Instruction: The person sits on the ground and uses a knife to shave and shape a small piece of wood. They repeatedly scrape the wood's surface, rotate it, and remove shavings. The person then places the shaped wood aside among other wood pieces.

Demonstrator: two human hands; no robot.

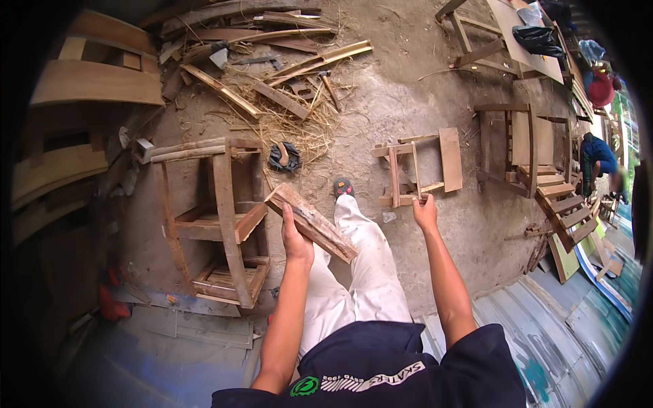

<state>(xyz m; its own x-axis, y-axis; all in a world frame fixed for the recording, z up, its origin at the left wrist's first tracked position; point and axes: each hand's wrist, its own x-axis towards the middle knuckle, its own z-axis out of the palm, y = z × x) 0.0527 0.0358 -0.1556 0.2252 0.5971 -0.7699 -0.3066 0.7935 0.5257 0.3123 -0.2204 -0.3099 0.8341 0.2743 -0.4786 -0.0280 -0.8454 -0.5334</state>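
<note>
My left hand is closed around one side of a thick, rough wooden board, tilted above my legs. The board's upper face is worn, with a dark lengthwise groove or crack. Farther right, my right hand has its fingers pinched together on a thin, pale wooden strip that points away from me. Beyond that strip, a small wooden frame stands on the ground with a flat panel at its right side. Whether the strip touches the frame I cannot tell.
A wooden chair frame stands close on the left. Ahead lie scrap planks, straw, a hammer and a black plastic bag. More chair frames and a table stand right. A person in blue is at far right.
</note>
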